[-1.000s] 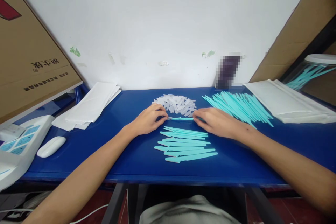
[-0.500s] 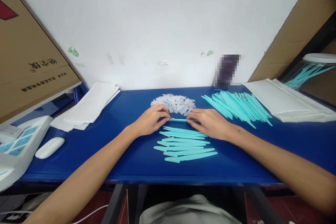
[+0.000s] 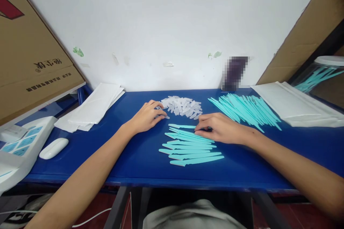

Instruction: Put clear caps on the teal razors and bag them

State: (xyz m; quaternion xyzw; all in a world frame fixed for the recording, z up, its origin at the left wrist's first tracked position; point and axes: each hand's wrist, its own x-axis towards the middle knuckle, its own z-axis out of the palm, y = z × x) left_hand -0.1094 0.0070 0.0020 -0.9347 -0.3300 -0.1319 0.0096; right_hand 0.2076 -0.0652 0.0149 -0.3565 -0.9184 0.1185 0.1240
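My right hand [image 3: 219, 127] is closed on the right end of a turquoise eyebrow razor [image 3: 181, 126], which lies nearly level at the far end of a row. Several similar turquoise razors [image 3: 193, 152] are spread below it, roughly side by side. At the left edge of a heap of translucent white blade caps [image 3: 182, 106], my left hand [image 3: 147, 116] has its thumb and fingers pinched around a small blade cap [image 3: 167, 117], whose end shows beyond the fingertips.
A second pile of turquoise razors [image 3: 244, 109] lies right of the caps. White pouches [image 3: 91, 109] are at the left, more [image 3: 298, 103] at the right. A white mouse-shaped case [image 3: 53, 148] and a keyed device [image 3: 25, 146] stand left. A jar [image 3: 319, 73] holds more razors.
My left hand has left the razor and moved left and slightly away to the caps' edge. My right hand has drawn the razor a little nearer, to the row.
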